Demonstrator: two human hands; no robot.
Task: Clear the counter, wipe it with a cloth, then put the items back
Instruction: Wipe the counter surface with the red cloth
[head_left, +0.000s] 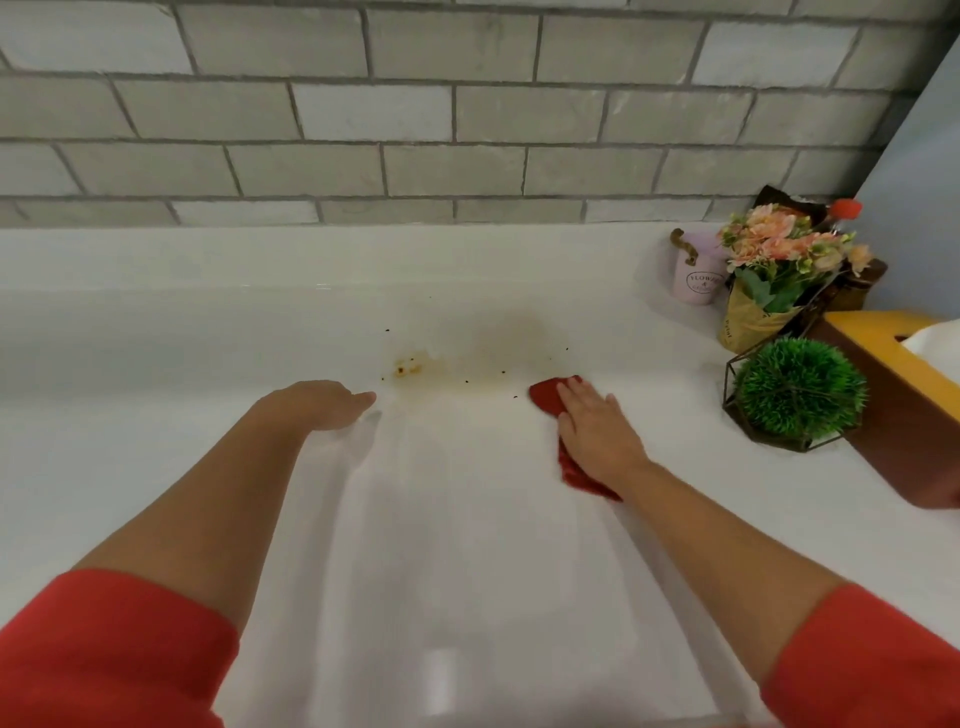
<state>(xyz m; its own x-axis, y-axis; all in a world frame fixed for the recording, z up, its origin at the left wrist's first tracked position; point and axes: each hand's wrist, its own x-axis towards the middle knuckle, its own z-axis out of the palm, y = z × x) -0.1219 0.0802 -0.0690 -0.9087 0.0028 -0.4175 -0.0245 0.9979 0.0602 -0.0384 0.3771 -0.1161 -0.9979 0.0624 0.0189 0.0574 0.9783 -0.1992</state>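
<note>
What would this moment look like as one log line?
step: wipe | right hand: flat on red cloth | left hand: open beside stain

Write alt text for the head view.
Right hand presses a red cloth flat on a white counter, just right of a brownish stain; left hand is open left of it. A pink pot, flowers, a green plant and a tissue box stand at far right.

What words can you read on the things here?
"FLOWE…": top line of the round label on the pink bucket; its end is hidden behind the flowers.
"&": middle of that label, only just readable.
Bottom line of the label: too blurred to read.
Letters on the gold wrapper: too blurred to read.
</note>
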